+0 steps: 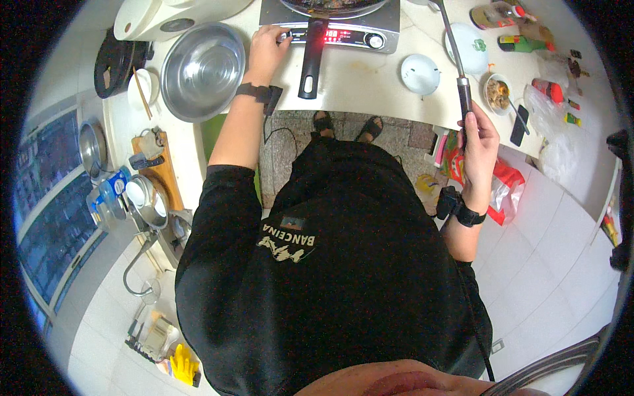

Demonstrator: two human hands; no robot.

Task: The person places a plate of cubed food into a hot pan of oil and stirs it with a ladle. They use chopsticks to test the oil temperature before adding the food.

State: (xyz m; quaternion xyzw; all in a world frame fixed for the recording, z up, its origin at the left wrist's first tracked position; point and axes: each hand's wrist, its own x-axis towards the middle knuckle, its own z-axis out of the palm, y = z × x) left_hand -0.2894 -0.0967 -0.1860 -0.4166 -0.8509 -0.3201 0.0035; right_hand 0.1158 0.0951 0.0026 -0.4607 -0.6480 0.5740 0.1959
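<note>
A basin (203, 74) is left of the left hand (265, 49), a phone (518, 135) right of the right hand (479, 140), a dish (420, 74) between the hands.

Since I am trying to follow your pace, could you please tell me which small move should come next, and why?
Probably a slight turn of the small round knob on the silver, flat electric cooker: the left hand is at it, the red display glows, and the right hand holds the long, black-handled metal utensil beside the pan.
</note>
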